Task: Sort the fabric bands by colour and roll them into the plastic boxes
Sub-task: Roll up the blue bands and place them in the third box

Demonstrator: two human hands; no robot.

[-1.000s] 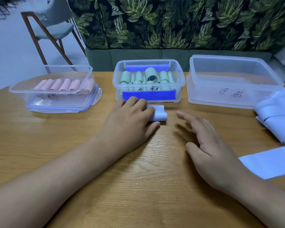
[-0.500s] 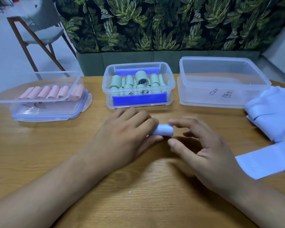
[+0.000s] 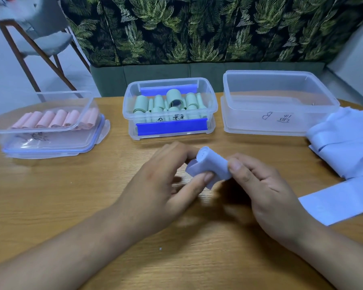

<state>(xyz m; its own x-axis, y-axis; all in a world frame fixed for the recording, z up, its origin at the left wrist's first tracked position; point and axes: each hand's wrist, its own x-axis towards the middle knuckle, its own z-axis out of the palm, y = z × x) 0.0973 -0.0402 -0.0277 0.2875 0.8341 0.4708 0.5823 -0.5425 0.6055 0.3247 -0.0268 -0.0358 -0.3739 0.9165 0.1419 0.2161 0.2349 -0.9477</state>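
A rolled pale blue band [image 3: 212,164] is held just above the table's middle. My left hand [image 3: 161,185] pinches its left end between thumb and fingers, and my right hand [image 3: 262,191] grips its right end. At the back stand three clear plastic boxes: the left box [image 3: 50,141] holds pink rolls [image 3: 57,120], the middle box [image 3: 210,105] holds green rolls [image 3: 172,103], and the right box [image 3: 281,124] has no bands in it. Loose pale blue bands [image 3: 348,147] lie heaped at the right edge.
One flat blue band [image 3: 344,201] stretches along the wooden table [image 3: 50,195] by my right wrist. A leaf-patterned bench back [image 3: 197,30] runs behind the boxes, and a wooden chair [image 3: 36,36] stands at the far left.
The blue roll was under my left palm on the table; both hands have since lifted it and now hold it by its ends. The view has shifted a little.
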